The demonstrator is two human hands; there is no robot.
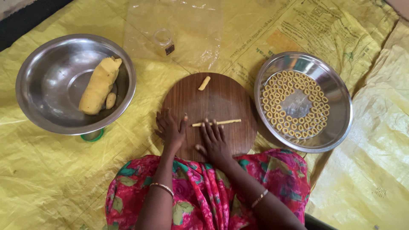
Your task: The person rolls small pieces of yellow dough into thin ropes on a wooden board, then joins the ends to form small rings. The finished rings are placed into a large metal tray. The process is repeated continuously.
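A round wooden board (221,98) lies in front of me on yellow sheeting. A thin rope of yellow dough (226,122) lies across it. My right hand (214,141) rests flat on the board with its fingertips on the rope's left part. My left hand (170,129) lies flat on the board's left edge, fingers spread, holding nothing. A short stub of dough (204,83) sits near the board's far edge.
A steel bowl (51,64) at the left holds a big log of dough (100,85) and a small piece. A steel plate (336,123) at the right holds several small dough rings (279,91). A clear plastic bag (191,30) and a small clear container (163,40) lie beyond the board.
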